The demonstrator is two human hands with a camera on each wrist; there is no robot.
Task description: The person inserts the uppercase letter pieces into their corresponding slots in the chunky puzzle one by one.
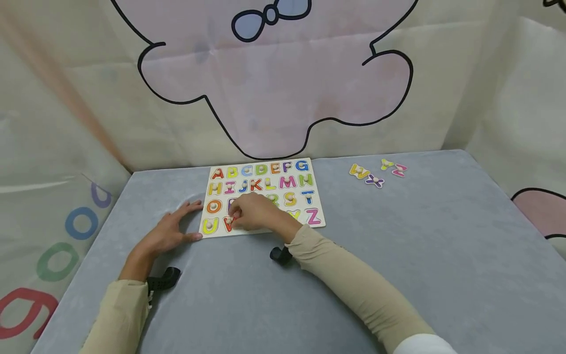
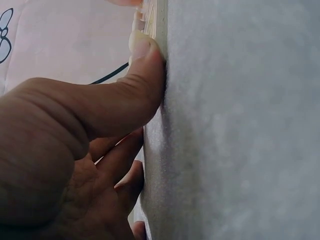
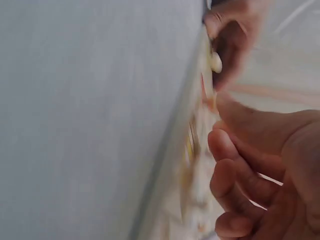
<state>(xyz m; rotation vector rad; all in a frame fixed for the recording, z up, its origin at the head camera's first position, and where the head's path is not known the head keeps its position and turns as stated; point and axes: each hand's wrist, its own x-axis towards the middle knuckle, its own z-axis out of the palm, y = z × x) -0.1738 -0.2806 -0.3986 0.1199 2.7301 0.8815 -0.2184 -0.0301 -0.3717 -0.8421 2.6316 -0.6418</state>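
A white alphabet puzzle board with colourful knobbed letters lies toward the back of the table. At its bottom row my right hand pinches the red letter V piece between thumb and finger; the remaining fingers curl, as the right wrist view shows. Whether the V sits fully in its recess I cannot tell. Spread along the board's left edge, my left hand touches the lower-left corner with its thumb, other fingers on the cloth. Part of the two lower rows is hidden behind the right hand.
Right of the board lie loose letter pieces: a yellow W, a purple X, a yellow-green Y and a pink Z. Grey cloth covers the table. A printed curtain hangs behind it.
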